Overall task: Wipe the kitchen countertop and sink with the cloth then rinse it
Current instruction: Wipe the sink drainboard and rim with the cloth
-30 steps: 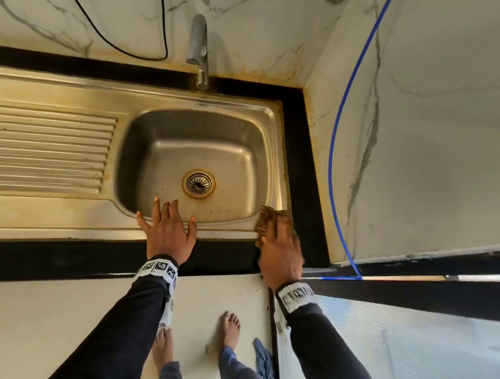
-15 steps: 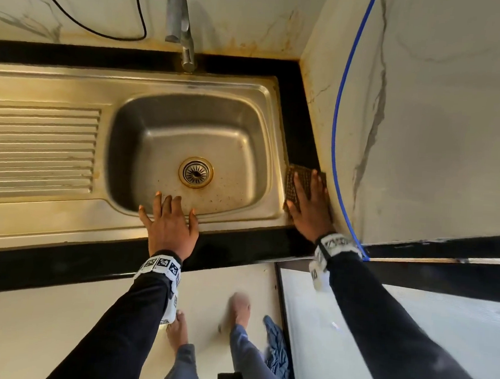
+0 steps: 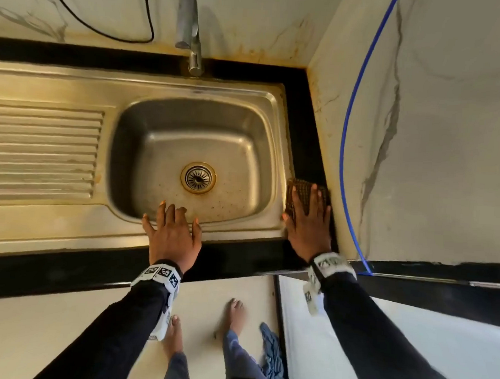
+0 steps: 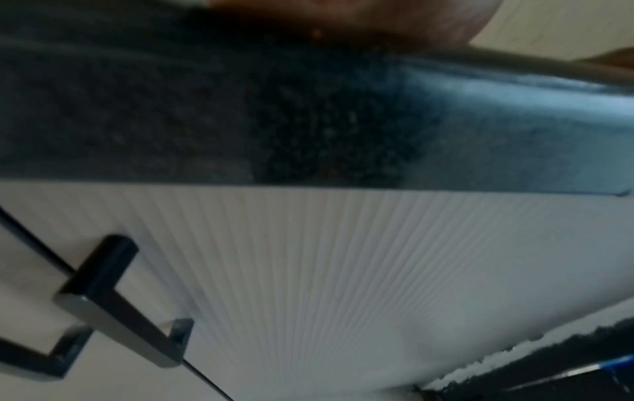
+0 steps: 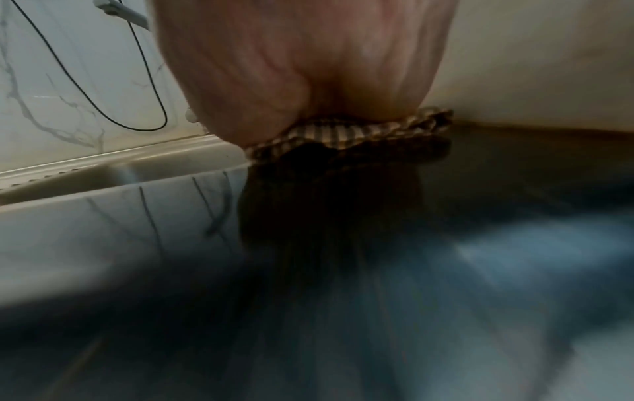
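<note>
Wiping step in hand: right hand [image 3: 309,222] flat, pressing cloth [image 3: 301,192] on dark surface [image 3: 308,128] beside sink [image 3: 277,150]. Left hand [image 3: 172,234] open, bracing on sink edge. Next: sweep along strip toward tap [image 3: 191,30].

The cloth [image 3: 301,194] was brown-and-tan checked, the countertop [image 3: 308,128] black, the sink [image 3: 73,90] yellowed steel, the wall [image 3: 253,13] white marble with grey veins.
</note>
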`<state>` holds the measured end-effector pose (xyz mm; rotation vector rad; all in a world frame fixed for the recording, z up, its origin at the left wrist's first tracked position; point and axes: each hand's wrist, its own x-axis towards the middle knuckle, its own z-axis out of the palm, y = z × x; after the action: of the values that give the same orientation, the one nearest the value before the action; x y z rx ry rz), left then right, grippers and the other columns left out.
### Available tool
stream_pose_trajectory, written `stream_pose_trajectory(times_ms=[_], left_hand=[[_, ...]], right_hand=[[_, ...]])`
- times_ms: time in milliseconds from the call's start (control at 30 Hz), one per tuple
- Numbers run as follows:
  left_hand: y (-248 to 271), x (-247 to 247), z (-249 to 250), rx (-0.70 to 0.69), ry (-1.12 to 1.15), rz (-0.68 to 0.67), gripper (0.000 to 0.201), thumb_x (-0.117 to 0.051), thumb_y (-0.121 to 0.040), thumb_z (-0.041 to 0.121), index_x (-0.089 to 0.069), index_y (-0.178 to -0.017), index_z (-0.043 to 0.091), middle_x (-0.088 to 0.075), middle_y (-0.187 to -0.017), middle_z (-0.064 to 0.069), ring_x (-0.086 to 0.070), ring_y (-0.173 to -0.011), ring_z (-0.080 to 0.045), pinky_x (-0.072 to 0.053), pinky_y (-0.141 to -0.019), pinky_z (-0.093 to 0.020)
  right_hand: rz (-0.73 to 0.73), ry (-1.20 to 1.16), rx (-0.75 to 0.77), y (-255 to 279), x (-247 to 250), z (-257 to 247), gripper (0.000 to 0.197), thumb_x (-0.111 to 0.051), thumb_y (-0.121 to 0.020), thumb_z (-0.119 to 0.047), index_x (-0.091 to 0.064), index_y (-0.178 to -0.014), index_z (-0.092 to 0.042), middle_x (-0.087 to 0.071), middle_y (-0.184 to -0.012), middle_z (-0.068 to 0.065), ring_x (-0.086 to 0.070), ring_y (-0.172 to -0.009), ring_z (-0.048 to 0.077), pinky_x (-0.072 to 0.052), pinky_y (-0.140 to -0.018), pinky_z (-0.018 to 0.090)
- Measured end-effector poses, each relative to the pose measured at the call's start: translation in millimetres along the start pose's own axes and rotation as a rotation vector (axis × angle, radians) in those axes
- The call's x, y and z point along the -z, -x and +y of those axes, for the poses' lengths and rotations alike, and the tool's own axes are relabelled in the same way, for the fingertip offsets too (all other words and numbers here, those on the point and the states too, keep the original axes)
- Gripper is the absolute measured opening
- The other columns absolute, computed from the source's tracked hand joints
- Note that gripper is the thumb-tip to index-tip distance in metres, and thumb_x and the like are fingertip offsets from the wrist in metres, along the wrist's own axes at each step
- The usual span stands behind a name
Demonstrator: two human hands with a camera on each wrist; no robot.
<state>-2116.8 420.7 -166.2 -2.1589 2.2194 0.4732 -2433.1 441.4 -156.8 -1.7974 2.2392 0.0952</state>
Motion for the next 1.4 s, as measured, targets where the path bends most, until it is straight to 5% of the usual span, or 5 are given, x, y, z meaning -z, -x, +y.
stream_pose_trajectory(times_ms=[367,633,833,1100,1400], left_hand=[[-8.2,-7.4,-1.2,0.028,0.006,0.047,0.055,-0.035,-0.094,0.05,-0.054,-0.132,0.014,-0.048,-0.15,-0.015,-0.035,-0.147,-0.033,-0.021,-0.117,-0.068],[0.5,-8.1,0.3,0.01,0.032,0.021,0.056,-0.032,-0.095,0.05,-0.055,-0.132,0.014,-0.047,-0.151,-0.016,-0.035,-0.146,-0.034,-0.02,-0.117,-0.068],[-5.4,-1.0,4.5,0.017,0.04,-0.017,0.058,-0.028,-0.096,0.051,-0.057,-0.133,0.015,-0.048,-0.152,-0.015,-0.036,-0.146,-0.033,-0.022,-0.118,-0.065],[4.3,-1.4,2.9,0.022,0.017,-0.052,0.06,-0.026,-0.099,0.052,-0.057,-0.133,0.014,-0.049,-0.151,-0.015,-0.037,-0.146,-0.032,-0.023,-0.119,-0.062],[-1.6,-5.5,0.7,0.01,0.006,-0.015,0.059,-0.031,-0.098,0.053,-0.06,-0.133,0.015,-0.051,-0.151,-0.014,-0.041,-0.146,-0.032,-0.027,-0.118,-0.062]], right_hand=[[-0.102,0.009,-0.008,-223.7,69.9,-31.1,0.072,-0.03,-0.104,-0.057,0.005,-0.162,-0.033,0.02,-0.168,0.013,0.017,-0.155,0.03,0.012,-0.124,0.051],[0.03,0.04,0.05,6.7,14.0,16.3,0.072,-0.04,-0.104,-0.039,-0.012,-0.161,-0.003,-0.003,-0.168,0.024,-0.003,-0.156,0.04,-0.014,-0.126,0.054],[-0.046,-0.131,0.079,66.0,-7.7,47.8,0.075,-0.02,-0.101,-0.053,0.001,-0.163,-0.015,0.019,-0.168,0.011,0.016,-0.156,0.025,-0.006,-0.127,0.051],[-0.04,-0.08,-0.028,-96.2,28.2,6.2,0.066,-0.02,-0.103,-0.056,0.001,-0.162,-0.034,0.013,-0.17,0.011,0.007,-0.157,0.028,0.002,-0.127,0.045],[-0.06,-0.006,-0.036,-339.3,95.1,-43.0,0.068,-0.036,-0.105,-0.049,-0.008,-0.163,-0.028,0.009,-0.17,0.015,0.006,-0.157,0.032,0.0,-0.127,0.046]])
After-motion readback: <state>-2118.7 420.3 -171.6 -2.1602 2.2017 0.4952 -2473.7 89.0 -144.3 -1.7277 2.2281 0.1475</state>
